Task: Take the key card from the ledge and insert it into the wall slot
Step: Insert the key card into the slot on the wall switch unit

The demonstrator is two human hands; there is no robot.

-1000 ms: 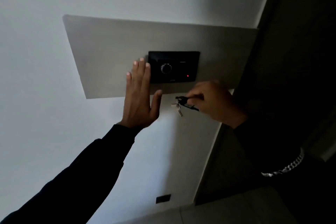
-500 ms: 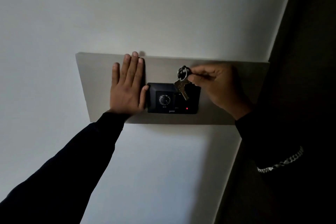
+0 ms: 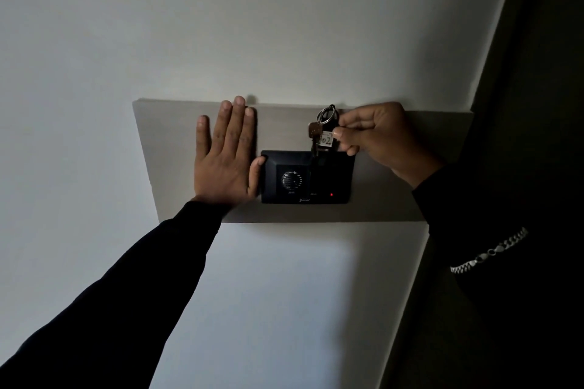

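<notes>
Left hand: left hand (image 3: 226,155) lies flat with fingers spread on the grey panel (image 3: 395,199), thumb tip touching the left edge of the black wall unit (image 3: 306,177); it grips nothing.
Right hand: right hand (image 3: 376,136) at about 1 o'clock from the unit, thumb and forefinger pinched on the key card (image 3: 326,139).
Panel: pale grey board fixed to the white wall (image 3: 284,25), carrying the unit near its middle.
Wall unit: dark housing with a round dial (image 3: 291,181) at left and a red light (image 3: 331,194) at 5 o'clock; the slot itself is too dark to make out.
Key card: small tag marked "02", just above the unit's top edge at 12 o'clock, on a key ring (image 3: 328,115) with a metal key (image 3: 313,131) hanging alongside.
Handling: likely light, stiff and thin; the dangling key may swing and snag, so a pinch at the tag's upper sides looks best.
Orientation: long axis roughly vertical, lower end pointing down to the unit, ring uppermost.
Progress: card appears poised at the slot, not seated.
</notes>
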